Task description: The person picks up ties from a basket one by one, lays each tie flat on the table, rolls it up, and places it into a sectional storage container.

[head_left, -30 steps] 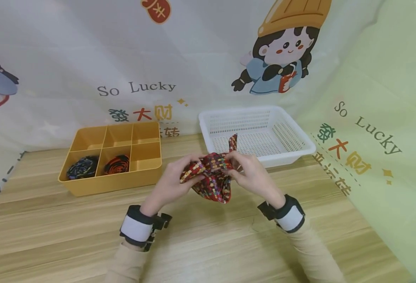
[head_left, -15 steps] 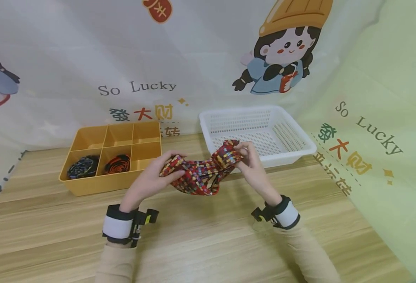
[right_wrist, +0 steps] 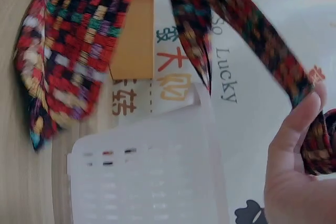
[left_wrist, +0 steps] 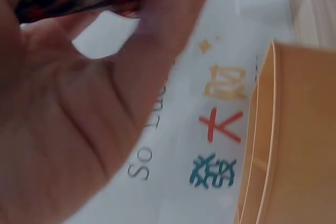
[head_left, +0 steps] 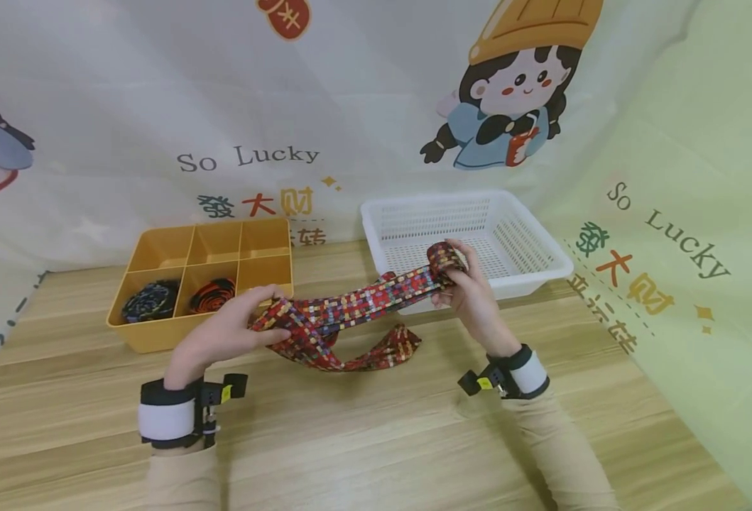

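A red multicoloured woven necktie [head_left: 369, 301] stretches between my two hands above the table. My left hand [head_left: 222, 330] pinches its bunched part between thumb and fingers, in front of the yellow box. At the other end my right hand [head_left: 474, 301] holds a small rolled coil [head_left: 444, 259] of the same tie, close to the white basket. A loose pointed end hangs below the stretched strip. In the right wrist view, the thumb of the right hand [right_wrist: 294, 156] presses on the narrow strip beside the coil. Only a dark blurred piece of tie shows above the left palm [left_wrist: 68, 124].
A yellow six-part divider box [head_left: 216, 326] stands at left, with a dark blue rolled tie [head_left: 150, 301] and an orange-and-black rolled tie [head_left: 212, 295] in its front compartments. Behind my right hand sits a white perforated basket [head_left: 522, 285]. Printed cloth [head_left: 363, 85] hangs behind.
My left hand has moved left and my right hand slightly right, drawing the bunched tie out into a long strip. The coil now shows at the right hand and a loose end dangles.
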The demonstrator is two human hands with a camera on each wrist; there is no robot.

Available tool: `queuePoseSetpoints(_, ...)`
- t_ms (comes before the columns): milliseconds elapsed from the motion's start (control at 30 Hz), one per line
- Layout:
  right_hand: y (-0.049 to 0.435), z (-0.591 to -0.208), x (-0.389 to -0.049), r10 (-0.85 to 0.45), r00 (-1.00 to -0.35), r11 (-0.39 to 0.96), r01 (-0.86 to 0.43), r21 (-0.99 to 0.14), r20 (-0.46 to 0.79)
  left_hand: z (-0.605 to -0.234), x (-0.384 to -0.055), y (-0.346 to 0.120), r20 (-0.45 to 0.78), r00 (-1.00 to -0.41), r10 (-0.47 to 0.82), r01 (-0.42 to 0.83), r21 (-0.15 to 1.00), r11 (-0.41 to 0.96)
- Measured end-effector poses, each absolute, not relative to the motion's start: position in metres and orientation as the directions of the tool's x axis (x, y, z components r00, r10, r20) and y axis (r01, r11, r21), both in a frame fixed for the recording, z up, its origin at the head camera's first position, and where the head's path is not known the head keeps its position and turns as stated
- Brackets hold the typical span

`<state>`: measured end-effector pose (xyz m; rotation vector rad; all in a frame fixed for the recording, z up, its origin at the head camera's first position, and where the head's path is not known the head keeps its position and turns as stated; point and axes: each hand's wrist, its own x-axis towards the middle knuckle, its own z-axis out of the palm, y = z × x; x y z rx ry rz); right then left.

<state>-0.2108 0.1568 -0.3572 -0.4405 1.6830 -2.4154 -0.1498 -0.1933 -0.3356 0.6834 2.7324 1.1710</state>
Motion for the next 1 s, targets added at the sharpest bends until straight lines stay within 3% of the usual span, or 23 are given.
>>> queuePoseSetpoints(267, 0.172, -0.358, -0.216, -0.364, -0.919, -0.338, -0.018, -0.941, 0.149, -0.335, -0.144, -0.212, -0.061, -0.927, 0.369, 0.214, 0.725, 0.655)
queuePoseSetpoints(600, 0.191, -0.35, -0.221, -0.243, -0.957, -0.381, -0.056, -0.923, 0.159, -0.338, -0.147, -0.217, -0.102, -0.949, 0.298, 0.172, 0.624, 0.762)
queuePoseSetpoints(867, 0.216, -0.342, -0.222, -0.183, -0.977, -0.069, -0.1, -0.993, 0.112, -0.341, -0.146, -0.222, -0.235, -0.889, 0.393, 0.156, 0.651, 0.743)
queuePoseSetpoints(1000, 0.227, -0.339, -0.222, -0.17, -0.975, -0.078, -0.133, -0.988, 0.145, -0.342, -0.144, -0.223, -0.255, -0.859, 0.445, 0.142, 0.715, 0.685)
